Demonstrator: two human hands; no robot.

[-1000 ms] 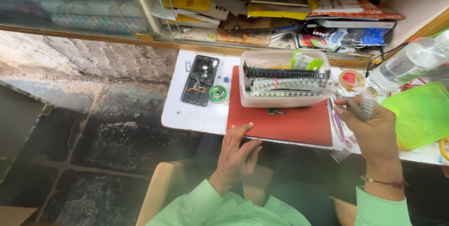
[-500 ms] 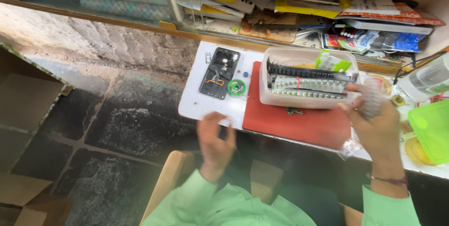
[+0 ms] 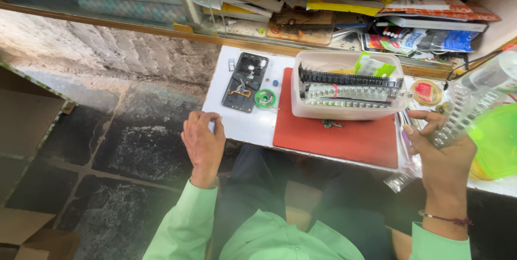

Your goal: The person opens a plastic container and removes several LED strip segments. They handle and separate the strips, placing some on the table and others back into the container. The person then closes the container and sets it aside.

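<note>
The right hand (image 3: 444, 155) grips a clear strip of small parts (image 3: 463, 114) between thumb and fingers — sorting seems underway — while the left hand (image 3: 203, 142), fingers curled and empty, rests on the white table's (image 3: 245, 123) edge, so steadying comes next.

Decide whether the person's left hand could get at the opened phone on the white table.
Probably yes: the left hand rests at the table's near edge, the opened phone lies just beyond, and nothing lies between them.

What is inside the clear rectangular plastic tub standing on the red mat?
The clear rectangular plastic tub holds long rows of small parts: black strips behind, silvery strips in front, and a green-and-white packet at the back. Whatever lies beneath the strips is covered.
</note>
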